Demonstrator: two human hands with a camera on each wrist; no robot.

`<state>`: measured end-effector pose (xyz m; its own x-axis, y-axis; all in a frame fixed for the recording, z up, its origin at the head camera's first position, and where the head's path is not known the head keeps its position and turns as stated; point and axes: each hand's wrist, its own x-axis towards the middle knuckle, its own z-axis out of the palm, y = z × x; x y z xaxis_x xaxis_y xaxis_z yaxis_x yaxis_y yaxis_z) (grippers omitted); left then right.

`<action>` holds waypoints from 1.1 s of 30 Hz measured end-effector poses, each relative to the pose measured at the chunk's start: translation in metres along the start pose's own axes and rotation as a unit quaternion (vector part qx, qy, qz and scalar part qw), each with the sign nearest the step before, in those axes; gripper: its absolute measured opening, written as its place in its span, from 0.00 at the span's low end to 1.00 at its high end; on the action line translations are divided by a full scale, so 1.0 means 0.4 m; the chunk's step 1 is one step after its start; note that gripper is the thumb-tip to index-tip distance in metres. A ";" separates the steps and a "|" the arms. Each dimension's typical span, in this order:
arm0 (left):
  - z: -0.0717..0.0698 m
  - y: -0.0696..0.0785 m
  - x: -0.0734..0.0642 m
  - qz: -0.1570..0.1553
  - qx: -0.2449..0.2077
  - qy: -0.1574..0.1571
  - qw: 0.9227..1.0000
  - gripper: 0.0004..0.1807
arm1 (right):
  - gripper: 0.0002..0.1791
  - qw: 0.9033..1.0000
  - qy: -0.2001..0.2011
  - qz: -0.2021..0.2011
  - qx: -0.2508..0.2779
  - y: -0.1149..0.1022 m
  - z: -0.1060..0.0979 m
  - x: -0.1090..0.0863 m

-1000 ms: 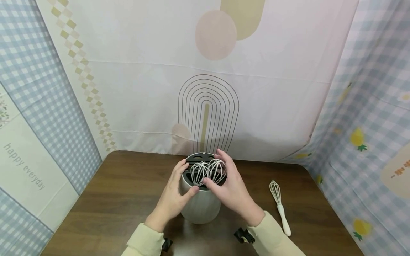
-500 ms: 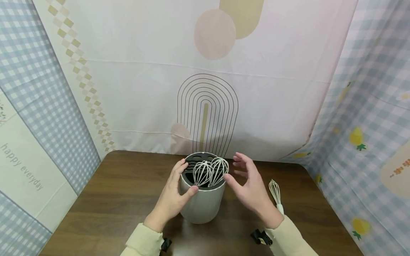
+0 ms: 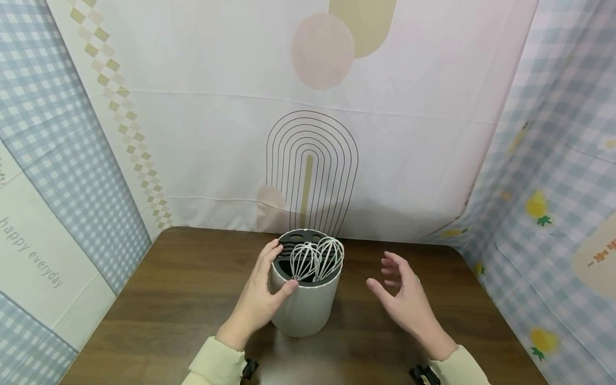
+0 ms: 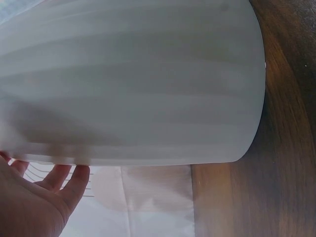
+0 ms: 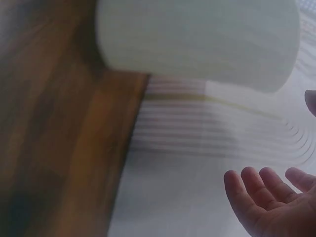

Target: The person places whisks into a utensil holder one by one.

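Note:
A pale grey round utensil holder (image 3: 308, 313) with a black slotted top stands on the table. Two whisks sit in its front opening, wire heads up: one whisk (image 3: 303, 261) at left, another whisk (image 3: 330, 258) leaning right. My left hand (image 3: 256, 299) holds the holder's left side near the rim, thumb in front, fingers round the far side. The left wrist view shows the fingers (image 4: 76, 186) against its wall. My right hand (image 3: 409, 299) hovers right of the holder, fingers loosely bent, holding nothing. It hides nearly all of a third whisk lying on the table.
The brown wooden table (image 3: 192, 289) ends at a white patterned cloth (image 3: 212, 149) hanging behind. Blue checked cloths hang at both sides, the right cloth (image 3: 534, 160) close to the table's right edge.
My right hand has left the whisks in the holder and moved right, over the lying whisk. The whisk heads shifted slightly right in the holder. My left hand has stayed on the holder.

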<state>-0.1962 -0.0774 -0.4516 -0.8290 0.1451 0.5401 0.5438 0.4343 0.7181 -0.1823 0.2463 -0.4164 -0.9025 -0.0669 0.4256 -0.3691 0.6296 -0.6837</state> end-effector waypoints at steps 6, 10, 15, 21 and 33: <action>0.001 0.000 0.001 0.001 0.000 0.002 1.000 0.41 | 0.39 0.997 -0.004 0.057 -0.043 0.081 -0.030 -0.045; 0.001 0.002 0.002 0.000 0.001 0.002 1.000 0.41 | 0.41 0.994 -0.013 0.097 -0.056 0.127 -0.052 -0.073; 0.001 0.001 0.001 -0.002 0.002 0.000 1.000 0.41 | 0.44 0.988 -0.022 0.136 -0.072 0.172 -0.077 -0.101; -0.001 -0.001 0.000 -0.004 0.004 0.001 1.000 0.42 | 0.50 0.976 -0.041 0.189 -0.103 0.210 -0.100 -0.122; -0.001 -0.002 0.000 0.000 0.004 -0.001 1.000 0.42 | 0.57 0.948 -0.088 0.295 -0.087 0.263 -0.118 -0.137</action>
<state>-0.1966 -0.0782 -0.4519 -0.8292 0.1469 0.5392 0.5429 0.4408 0.7148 -0.1612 0.3527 -0.4838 -0.9693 0.2169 -0.1160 0.2387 0.7157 -0.6564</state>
